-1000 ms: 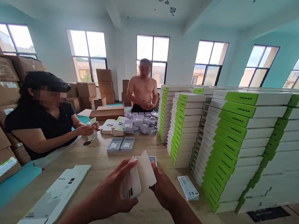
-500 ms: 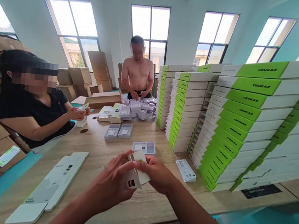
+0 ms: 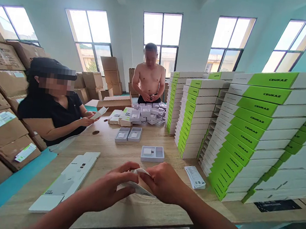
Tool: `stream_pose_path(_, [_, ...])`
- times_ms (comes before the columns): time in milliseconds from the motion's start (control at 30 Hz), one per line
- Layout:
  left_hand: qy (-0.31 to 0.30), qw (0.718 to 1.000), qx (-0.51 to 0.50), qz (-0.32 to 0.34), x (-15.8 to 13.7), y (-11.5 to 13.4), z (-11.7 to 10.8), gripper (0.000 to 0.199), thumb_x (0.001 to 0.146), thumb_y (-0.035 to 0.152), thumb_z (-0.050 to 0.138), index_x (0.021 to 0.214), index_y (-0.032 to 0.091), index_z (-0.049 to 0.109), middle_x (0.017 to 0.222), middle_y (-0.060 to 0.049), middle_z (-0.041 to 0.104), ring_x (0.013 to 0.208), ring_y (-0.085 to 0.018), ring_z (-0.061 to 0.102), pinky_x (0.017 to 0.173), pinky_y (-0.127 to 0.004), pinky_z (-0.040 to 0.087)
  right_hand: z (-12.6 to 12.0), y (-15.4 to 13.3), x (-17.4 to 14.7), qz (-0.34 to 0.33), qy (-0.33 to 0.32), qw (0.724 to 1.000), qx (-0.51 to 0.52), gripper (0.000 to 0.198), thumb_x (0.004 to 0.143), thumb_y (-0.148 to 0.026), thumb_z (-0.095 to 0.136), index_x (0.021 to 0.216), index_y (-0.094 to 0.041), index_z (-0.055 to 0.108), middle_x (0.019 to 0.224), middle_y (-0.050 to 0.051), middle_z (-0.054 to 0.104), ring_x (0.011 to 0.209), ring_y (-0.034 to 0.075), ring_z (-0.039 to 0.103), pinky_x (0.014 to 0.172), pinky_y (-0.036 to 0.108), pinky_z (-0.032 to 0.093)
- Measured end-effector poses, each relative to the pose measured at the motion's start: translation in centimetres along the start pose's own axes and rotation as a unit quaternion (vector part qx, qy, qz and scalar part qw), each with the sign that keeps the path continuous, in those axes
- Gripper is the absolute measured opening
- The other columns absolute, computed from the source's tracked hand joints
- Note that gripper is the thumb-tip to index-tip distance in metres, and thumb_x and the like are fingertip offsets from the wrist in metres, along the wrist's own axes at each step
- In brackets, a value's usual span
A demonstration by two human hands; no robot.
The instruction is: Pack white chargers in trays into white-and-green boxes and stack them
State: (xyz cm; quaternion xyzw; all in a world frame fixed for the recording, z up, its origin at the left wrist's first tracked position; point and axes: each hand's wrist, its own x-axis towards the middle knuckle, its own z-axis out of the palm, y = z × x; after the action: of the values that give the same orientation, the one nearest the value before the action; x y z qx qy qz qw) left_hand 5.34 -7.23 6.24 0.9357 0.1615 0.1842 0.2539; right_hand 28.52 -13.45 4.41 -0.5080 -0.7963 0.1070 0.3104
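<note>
Between my two hands is a small white cardboard box [image 3: 142, 190], its walls partly spread apart. My left hand [image 3: 104, 189] grips the box's left side, fingers above and thumb below. With curled fingers, my right hand [image 3: 163, 183] pinches the right end, hiding part of it. Just beyond them a white plastic tray [image 3: 152, 159] holds a white charger plug [image 3: 148, 151] in one compartment. To the right lies a small stack of printed cards [image 3: 194, 178]. A pile of flat, unfolded white cartons [image 3: 66, 182] lies to the left.
Tall stacks of green and white boxes [image 3: 252, 128] rise at the right. Two trays [image 3: 122, 135] and a heap of trays [image 3: 150, 113] sit farther back. A co-worker in black [image 3: 57, 108] handles a carton at left; another person [image 3: 149, 77] stands behind the table [image 3: 164, 217].
The box has been turned and its walls spread; my right hand has moved onto its right end. The view has shifted slightly left. The co-worker at left has lowered a carton and tilted it.
</note>
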Motion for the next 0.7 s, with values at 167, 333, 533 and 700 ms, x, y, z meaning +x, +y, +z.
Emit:
stream_pose_path(167, [-0.025,0.996,0.066,0.047,0.2,0.3,-0.8,0.017,0.105,0.016,0.051,0.101,0.023,0.066,0.121,-0.007,0.069,0.107,-0.020,0.068,0.088,-0.026,0.054,-1.8,0.3,0.3,-0.034,-0.060,0.996,0.048,0.036,0.092,-0.030,0.062,0.057,-0.021,0.063,0.051,-0.003,0.051,0.049,0.010,0.030,0.055,0.028,0.019])
stream_pose_path(333, [-0.022,0.986,0.146,0.073,1.0,0.1,-0.3,0.036,0.097,0.006,0.058,0.126,0.026,0.066,0.143,-0.009,0.062,0.126,-0.027,0.064,0.105,-0.037,0.053,-2.5,1.1,0.8,-0.024,-0.052,0.997,0.059,0.029,0.088,-0.021,0.060,0.060,-0.022,0.064,0.058,0.001,0.062,0.054,0.013,0.046,0.060,0.027,0.032])
stream_pose_path(533, [0.014,0.987,0.151,0.058,0.8,-1.2,0.7,0.062,0.099,0.009,0.058,0.154,0.034,0.044,0.149,-0.005,0.060,0.133,-0.024,0.059,0.112,-0.039,0.050,1.0,3.2,-2.3,0.040,0.118,0.971,0.203,0.022,0.099,-0.041,0.061,0.116,-0.028,0.065,0.113,0.007,0.077,0.103,0.023,0.072,0.086,0.036,0.053])
stream_pose_path(700, [0.057,0.990,0.123,0.050,0.1,-2.0,1.9,0.055,0.102,0.014,0.057,0.152,0.034,0.048,0.147,-0.005,0.061,0.133,-0.025,0.059,0.113,-0.040,0.049,3.0,5.0,-3.6,-0.063,0.149,0.974,0.158,0.027,0.088,-0.039,0.079,0.113,-0.032,0.074,0.130,0.008,0.073,0.122,0.029,0.064,0.102,0.046,0.051])
